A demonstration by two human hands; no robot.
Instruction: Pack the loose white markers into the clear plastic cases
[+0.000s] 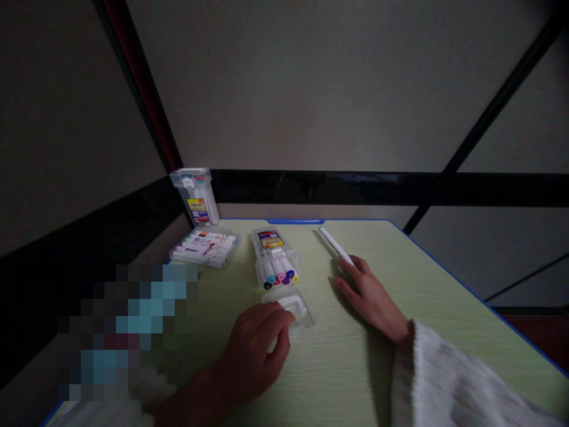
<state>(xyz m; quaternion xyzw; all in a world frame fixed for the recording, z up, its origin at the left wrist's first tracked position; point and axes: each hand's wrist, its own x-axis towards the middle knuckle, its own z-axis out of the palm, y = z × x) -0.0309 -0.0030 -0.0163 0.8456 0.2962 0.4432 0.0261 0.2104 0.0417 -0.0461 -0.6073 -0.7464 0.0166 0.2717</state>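
Observation:
An opened clear plastic marker box (pixel 275 252) lies on the table, its several coloured marker caps facing me. Its hinged see-through lid (pixel 306 320) is folded down toward me. My left hand (pixel 262 347) is at the near left edge of this lid, with curled fingers closed at it; some fingertips are hidden. To the right, my right hand (pixel 371 296) has its fingers at the near end of a white marker (pixel 335 245) with a greenish far tip. The marker points away to the left, low over the tabletop. My right thumb stands apart from the marker.
A tall clear box of markers (pixel 195 198) stands upright at the back left corner. In front of it lies a flat clear case of markers (pixel 207 246). The pale table (pixel 355 367) has a blue edge and meets a wall behind. A pixelated patch covers the left side.

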